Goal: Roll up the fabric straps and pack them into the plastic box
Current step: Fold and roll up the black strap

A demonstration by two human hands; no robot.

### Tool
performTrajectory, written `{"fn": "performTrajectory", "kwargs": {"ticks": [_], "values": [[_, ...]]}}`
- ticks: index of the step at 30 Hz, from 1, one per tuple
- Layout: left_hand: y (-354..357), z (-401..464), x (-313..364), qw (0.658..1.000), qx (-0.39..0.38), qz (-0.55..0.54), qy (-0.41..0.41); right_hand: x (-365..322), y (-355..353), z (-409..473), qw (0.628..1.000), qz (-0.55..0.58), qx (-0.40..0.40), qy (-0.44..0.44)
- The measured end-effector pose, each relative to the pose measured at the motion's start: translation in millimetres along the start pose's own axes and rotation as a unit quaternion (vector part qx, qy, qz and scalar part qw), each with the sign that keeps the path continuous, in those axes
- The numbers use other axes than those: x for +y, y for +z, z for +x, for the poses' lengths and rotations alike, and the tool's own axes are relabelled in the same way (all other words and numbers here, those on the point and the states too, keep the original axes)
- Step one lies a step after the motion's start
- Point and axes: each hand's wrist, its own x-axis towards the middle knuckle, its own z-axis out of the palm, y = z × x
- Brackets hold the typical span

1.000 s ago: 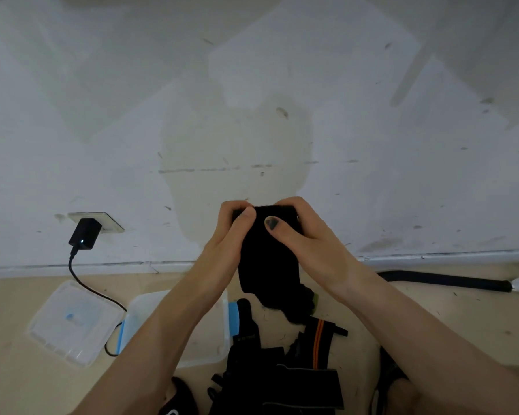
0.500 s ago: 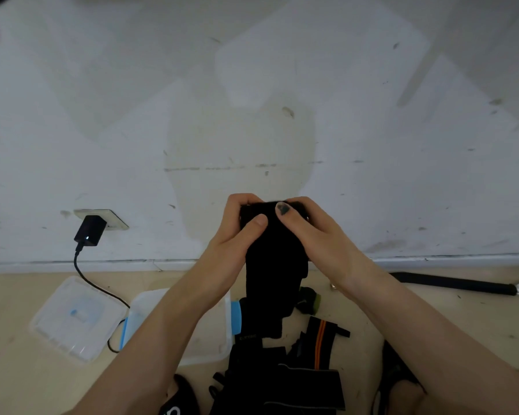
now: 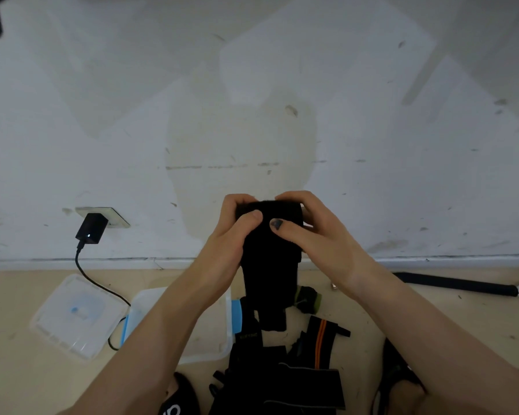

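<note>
A wide black fabric strap (image 3: pixel 268 259) hangs in front of me, its top end rolled between both hands. My left hand (image 3: pixel 231 232) grips the roll's left side with the thumb pressed on the front. My right hand (image 3: pixel 309 232) grips the right side, its dark-nailed thumb on the fabric. The strap's loose tail reaches down to the floor. Below lies a pile of black straps (image 3: pixel 282 375), one with an orange stripe (image 3: pixel 321 339). The clear plastic box (image 3: pixel 222 324) with blue clips sits on the floor, mostly hidden behind my left forearm.
The box's clear lid (image 3: pixel 78 316) lies on the floor at the left. A black charger (image 3: pixel 91 228) is plugged into a wall socket, and its cable runs down past the lid. A black rod (image 3: pixel 456 284) lies along the wall at the right. A small black-and-green piece (image 3: pixel 307 298) lies beside the strap.
The strap's lower part has unfolded and now hangs long and straight. Both hands have shifted slightly up while turning the top end into a roll.
</note>
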Motion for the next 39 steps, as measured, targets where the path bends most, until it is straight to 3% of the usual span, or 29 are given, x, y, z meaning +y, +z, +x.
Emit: {"fn": "performTrajectory", "kwargs": {"ticks": [5,15,23,31,35,39], "values": [[-1,-2,-1,1.0,0.009,-0.002,0.017,3,4,0,0.998,-0.028,-0.002,0.057],[5,-3,-5,0.998,0.007,0.063,-0.019,-1,-2,1,0.998,0.057,0.027,0.025],[5,-4,3,0.998,0.036,0.041,-0.013,5,-3,3,0.999,-0.016,-0.005,-0.035],[5,-8,9,0.994,-0.013,0.093,0.058,-1,-2,3,0.993,0.058,-0.026,0.1],[8,-10,8,0.992,-0.022,0.099,0.077,3,3,3,0.998,-0.037,0.04,0.029],[10,-10,6,0.996,-0.011,0.078,0.028,6,4,3,0.998,-0.043,0.052,-0.011]]}}
